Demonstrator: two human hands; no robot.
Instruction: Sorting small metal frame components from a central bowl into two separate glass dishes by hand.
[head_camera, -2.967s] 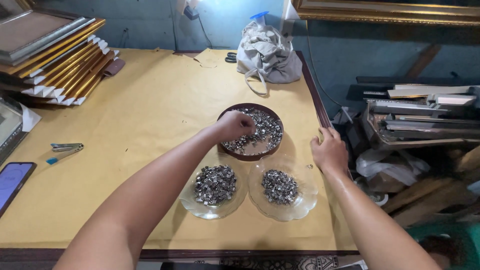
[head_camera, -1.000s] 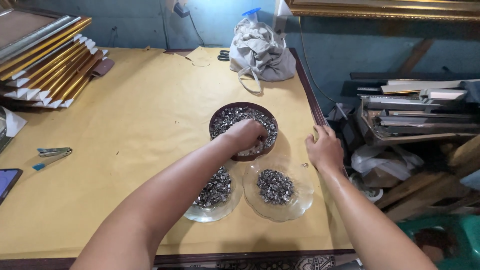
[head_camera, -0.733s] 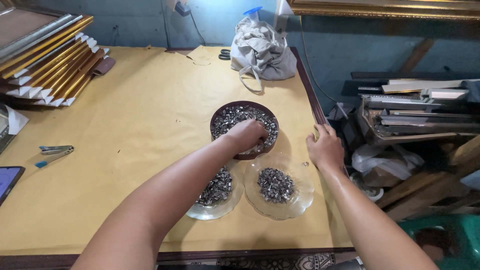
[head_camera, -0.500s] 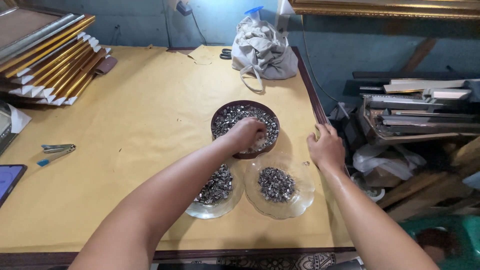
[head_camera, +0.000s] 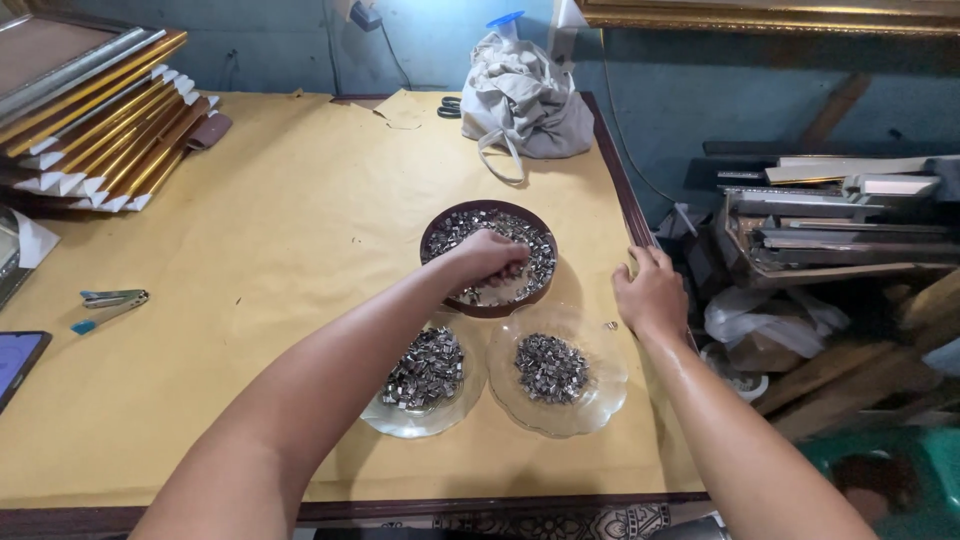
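Brown bowl (head_camera: 437, 225) of metal clips, twelve o'clock of two glass dishes (head_camera: 590, 405). I see left hand (head_camera: 487, 257) in it, fingers curled together on clips. Right hand (head_camera: 650, 295) rests at three o'clock, fingers apart on desk (head_camera: 250, 250) edge.

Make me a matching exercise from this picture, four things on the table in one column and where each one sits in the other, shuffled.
Things:
1. dark round tray
2. grey cloth bag
3. stack of gold frame mouldings
4. right hand

Places:
A. far left corner of the table
B. at the table's right edge
C. under the left hand, behind two clear glass dishes
D. far edge of the table, by the wall

Pairs: 1-C, 2-D, 3-A, 4-B
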